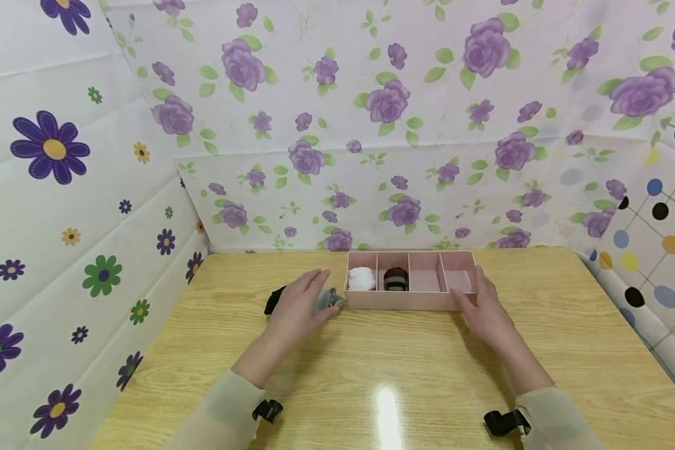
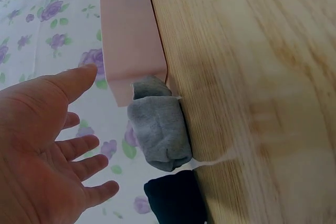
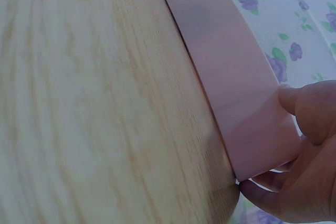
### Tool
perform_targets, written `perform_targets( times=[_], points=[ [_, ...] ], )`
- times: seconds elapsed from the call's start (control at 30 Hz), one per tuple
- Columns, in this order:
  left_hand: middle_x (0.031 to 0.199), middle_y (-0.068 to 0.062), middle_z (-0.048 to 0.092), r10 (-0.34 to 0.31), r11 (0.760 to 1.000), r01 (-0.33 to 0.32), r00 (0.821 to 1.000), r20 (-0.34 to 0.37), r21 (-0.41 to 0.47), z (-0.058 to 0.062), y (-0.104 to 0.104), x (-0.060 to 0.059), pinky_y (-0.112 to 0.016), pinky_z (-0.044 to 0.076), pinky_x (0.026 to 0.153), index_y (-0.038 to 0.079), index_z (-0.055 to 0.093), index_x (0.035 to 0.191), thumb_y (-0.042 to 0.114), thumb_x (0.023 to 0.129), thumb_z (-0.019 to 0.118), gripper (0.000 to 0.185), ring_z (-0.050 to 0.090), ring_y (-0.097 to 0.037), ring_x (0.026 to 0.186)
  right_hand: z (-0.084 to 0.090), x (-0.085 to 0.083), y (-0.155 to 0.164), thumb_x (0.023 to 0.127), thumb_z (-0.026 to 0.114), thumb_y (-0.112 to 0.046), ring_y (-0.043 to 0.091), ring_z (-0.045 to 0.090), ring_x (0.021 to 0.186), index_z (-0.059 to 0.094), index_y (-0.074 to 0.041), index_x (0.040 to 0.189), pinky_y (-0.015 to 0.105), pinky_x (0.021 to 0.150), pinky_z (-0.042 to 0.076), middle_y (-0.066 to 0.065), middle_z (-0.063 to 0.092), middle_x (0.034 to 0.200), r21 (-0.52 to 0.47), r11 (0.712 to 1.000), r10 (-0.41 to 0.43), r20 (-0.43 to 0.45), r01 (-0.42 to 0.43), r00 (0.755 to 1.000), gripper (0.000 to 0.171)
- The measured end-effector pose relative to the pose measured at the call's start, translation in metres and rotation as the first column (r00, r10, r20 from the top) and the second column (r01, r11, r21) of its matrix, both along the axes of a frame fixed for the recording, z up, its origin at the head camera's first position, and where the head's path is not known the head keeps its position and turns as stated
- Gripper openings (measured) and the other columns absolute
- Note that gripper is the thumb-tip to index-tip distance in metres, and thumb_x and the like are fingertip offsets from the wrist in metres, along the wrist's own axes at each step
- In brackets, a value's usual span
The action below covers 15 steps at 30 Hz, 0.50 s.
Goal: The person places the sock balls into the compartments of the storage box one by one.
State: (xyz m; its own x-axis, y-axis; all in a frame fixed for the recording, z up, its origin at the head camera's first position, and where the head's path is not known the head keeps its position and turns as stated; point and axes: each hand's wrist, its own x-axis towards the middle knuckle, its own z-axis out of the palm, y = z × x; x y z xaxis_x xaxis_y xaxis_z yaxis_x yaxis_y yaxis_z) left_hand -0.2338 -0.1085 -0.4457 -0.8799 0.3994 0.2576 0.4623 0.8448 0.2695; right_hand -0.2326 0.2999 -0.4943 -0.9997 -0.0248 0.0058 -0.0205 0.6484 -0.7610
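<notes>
Grey knit, rolled into a soft bundle: the grey sock roll [image 2: 159,131] lies on the desk [image 1: 405,369] just beside the left end of the pink organiser [image 1: 396,301], with a black sock roll [image 2: 173,199] near it on the other side. It looks light, squashy and not slippery, so a pinch across its middle should hold it without harm. Its long axis seems to run along the desk edge-to-edge line of the tray, one end pointing at the tray's corner, though the head view hides most of it. The left hand [image 1: 299,305] hovers over it, fingers [image 2: 79,83] spread wide and holding nothing. The right hand [image 1: 484,309] rests against the tray's right end, its thumb and fingers curled around the corner.
</notes>
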Motion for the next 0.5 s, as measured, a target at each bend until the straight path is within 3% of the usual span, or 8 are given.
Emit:
perform_targets(
  times=[0.17,0.2,0.3,0.4,0.43,0.5],
  points=[
    [0.164,-0.025,0.049,-0.022,0.999,0.023,0.999,-0.028,0.034,-0.003,-0.005,0.0,-0.066,0.035,0.125,0.007,0.044,0.169,0.037,0.102,0.083,0.083,0.045,-0.045,0.153,0.0,0.0,0.0,0.118,0.046,-0.051,0.067,0.014,0.157,-0.018,0.001,0.171,0.079,0.123,0.019,0.042,-0.002,0.174,0.007,1.0,-0.002,0.0,0.002,1.0,0.098],
    [0.166,-0.022,0.048,-0.037,0.998,0.039,0.998,-0.045,0.04,-0.012,-0.011,-0.006,-0.065,0.033,0.126,0.01,0.042,0.171,0.043,0.103,0.081,0.085,0.044,-0.043,0.154,0.0,0.0,0.0,0.118,0.046,-0.051,0.067,0.015,0.156,-0.018,0.001,0.171,0.079,0.123,0.019,0.043,-0.002,0.174,0.01,1.0,-0.003,0.001,0.003,1.0,0.099],
    [0.165,-0.023,0.049,-0.044,0.998,0.047,0.998,-0.048,0.048,-0.015,-0.014,-0.006,-0.066,0.033,0.125,0.009,0.042,0.171,0.044,0.104,0.08,0.084,0.045,-0.044,0.154,0.0,0.001,0.0,0.118,0.046,-0.053,0.067,0.016,0.156,-0.018,0.001,0.171,0.079,0.123,0.02,0.043,-0.001,0.174,0.015,1.0,-0.005,0.001,0.005,1.0,0.099],
    [0.166,-0.023,0.048,-0.034,0.999,0.035,0.999,-0.028,0.03,-0.017,-0.015,-0.007,-0.066,0.033,0.126,0.008,0.042,0.17,0.043,0.103,0.082,0.086,0.045,-0.044,0.154,0.0,0.0,0.0,0.118,0.046,-0.053,0.067,0.016,0.156,-0.018,0.001,0.171,0.079,0.123,0.02,0.043,-0.001,0.174,0.015,1.0,-0.005,0.0,0.005,1.0,0.099],
    [0.164,-0.025,0.05,-0.016,1.0,0.016,1.0,-0.005,0.019,-0.009,-0.01,-0.002,-0.068,0.034,0.124,0.005,0.043,0.169,0.037,0.101,0.085,0.085,0.046,-0.046,0.152,0.0,0.0,-0.001,0.118,0.046,-0.053,0.067,0.016,0.156,-0.018,0.001,0.171,0.079,0.123,0.02,0.042,-0.001,0.174,0.014,1.0,-0.005,0.0,0.005,1.0,0.099],
    [0.165,-0.025,0.049,0.0,1.0,0.0,1.0,0.017,-0.004,-0.011,-0.01,-0.004,-0.067,0.034,0.125,0.004,0.043,0.169,0.036,0.101,0.085,0.086,0.046,-0.045,0.153,0.0,0.0,-0.001,0.118,0.046,-0.052,0.067,0.016,0.156,-0.018,0.001,0.171,0.079,0.123,0.02,0.042,-0.001,0.174,0.013,1.0,-0.005,0.0,0.005,1.0,0.099]
  ],
)
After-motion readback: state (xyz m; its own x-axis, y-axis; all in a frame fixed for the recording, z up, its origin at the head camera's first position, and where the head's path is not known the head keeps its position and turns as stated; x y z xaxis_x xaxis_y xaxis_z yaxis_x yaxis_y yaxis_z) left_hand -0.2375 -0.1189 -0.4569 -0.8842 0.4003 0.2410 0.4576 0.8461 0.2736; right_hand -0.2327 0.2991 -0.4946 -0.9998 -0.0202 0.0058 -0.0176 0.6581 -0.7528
